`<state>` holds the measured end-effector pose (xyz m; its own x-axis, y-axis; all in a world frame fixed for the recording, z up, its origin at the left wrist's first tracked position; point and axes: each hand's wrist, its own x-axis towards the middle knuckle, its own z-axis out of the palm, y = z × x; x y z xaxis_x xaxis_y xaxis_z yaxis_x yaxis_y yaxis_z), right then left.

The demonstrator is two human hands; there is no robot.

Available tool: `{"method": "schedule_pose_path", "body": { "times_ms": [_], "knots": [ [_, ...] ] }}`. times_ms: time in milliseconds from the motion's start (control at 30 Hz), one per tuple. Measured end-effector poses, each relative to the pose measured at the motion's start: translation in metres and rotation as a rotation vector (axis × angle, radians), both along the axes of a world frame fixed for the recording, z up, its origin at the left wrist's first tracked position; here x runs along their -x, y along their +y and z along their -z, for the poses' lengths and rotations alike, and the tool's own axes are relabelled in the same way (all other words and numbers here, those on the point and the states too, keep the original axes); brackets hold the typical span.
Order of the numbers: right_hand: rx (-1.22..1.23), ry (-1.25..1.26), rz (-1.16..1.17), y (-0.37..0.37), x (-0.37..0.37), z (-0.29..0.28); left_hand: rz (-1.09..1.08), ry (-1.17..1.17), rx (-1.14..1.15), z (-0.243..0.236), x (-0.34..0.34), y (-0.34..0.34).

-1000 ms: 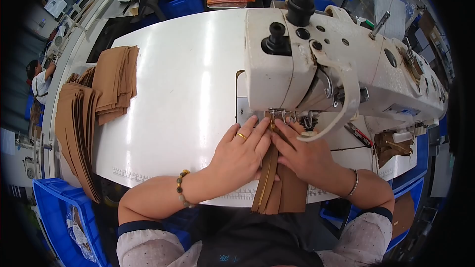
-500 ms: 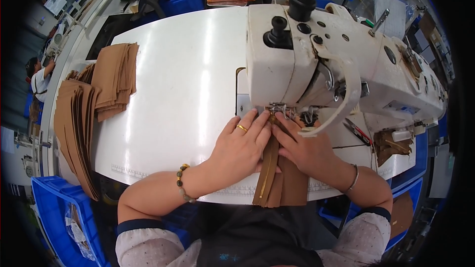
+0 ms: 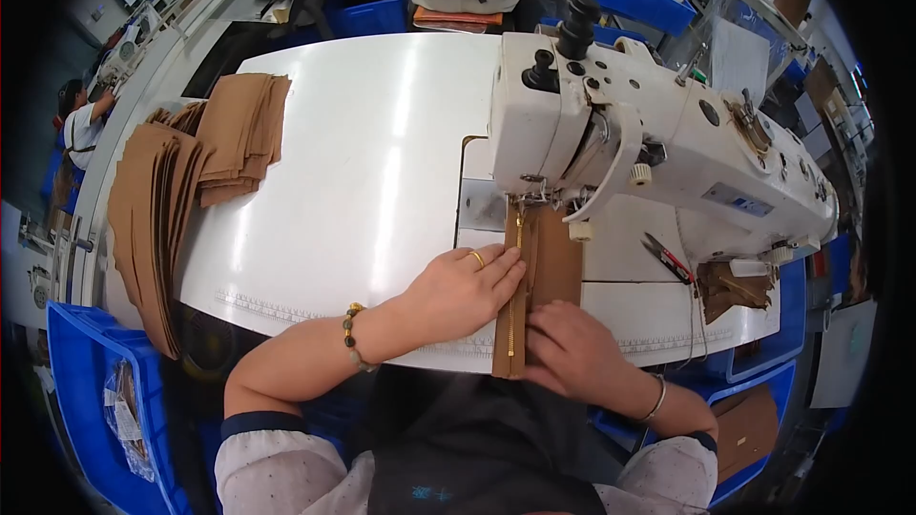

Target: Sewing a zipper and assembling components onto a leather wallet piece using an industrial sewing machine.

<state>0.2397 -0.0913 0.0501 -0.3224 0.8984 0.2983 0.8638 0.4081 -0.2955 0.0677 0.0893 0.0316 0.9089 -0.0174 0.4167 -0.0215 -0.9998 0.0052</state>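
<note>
A brown fabric piece point(image 3: 558, 262) with a gold-toothed zipper point(image 3: 511, 336) along its left side runs from the sewing machine's presser foot point(image 3: 532, 198) to the table's front edge. My left hand point(image 3: 463, 291), wearing a gold ring, rests on the zipper strip with its fingers stretched out and pressing down. Lower and to the right, my right hand point(image 3: 580, 355) has its fingers bent over the fabric's near part, the thumb by the bottom edge. It grips the cloth there. The white sewing machine point(image 3: 544, 133) stands just beyond both hands.
Brown fabric stacks point(image 3: 243, 133) lie at the table's left. Red-handled thread snips point(image 3: 670, 259) and a crumpled brown scrap point(image 3: 735, 288) are on the right. Blue bins point(image 3: 100, 401) flank the table. A person point(image 3: 84, 124) sits far left.
Both hands have drawn back from the presser foot toward me. My right hand has moved to the near end of the fabric. The zipper now lies straighter and more exposed. The view has shifted slightly.
</note>
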Motion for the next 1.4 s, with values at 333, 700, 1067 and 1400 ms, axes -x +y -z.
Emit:
{"method": "schedule_pose_path", "body": {
  "times_ms": [333, 700, 1067, 1400],
  "knots": [
    [-0.382, -0.107, -0.093, -0.021, 0.024, 0.033, -0.143, 0.003, -0.047, 0.001, 0.028, -0.049],
    [-0.318, -0.006, -0.088, -0.019, 0.027, 0.027, -0.253, -0.137, 0.247, 0.009, 0.033, -0.059],
    [-0.436, -0.055, 0.020, -0.017, 0.033, 0.029, -0.323, -0.455, 0.406, 0.003, 0.033, -0.054],
    [-0.476, -0.087, 0.008, -0.013, 0.044, 0.034, -0.234, -0.275, 0.203, 0.009, 0.033, -0.073]
  ]
}}
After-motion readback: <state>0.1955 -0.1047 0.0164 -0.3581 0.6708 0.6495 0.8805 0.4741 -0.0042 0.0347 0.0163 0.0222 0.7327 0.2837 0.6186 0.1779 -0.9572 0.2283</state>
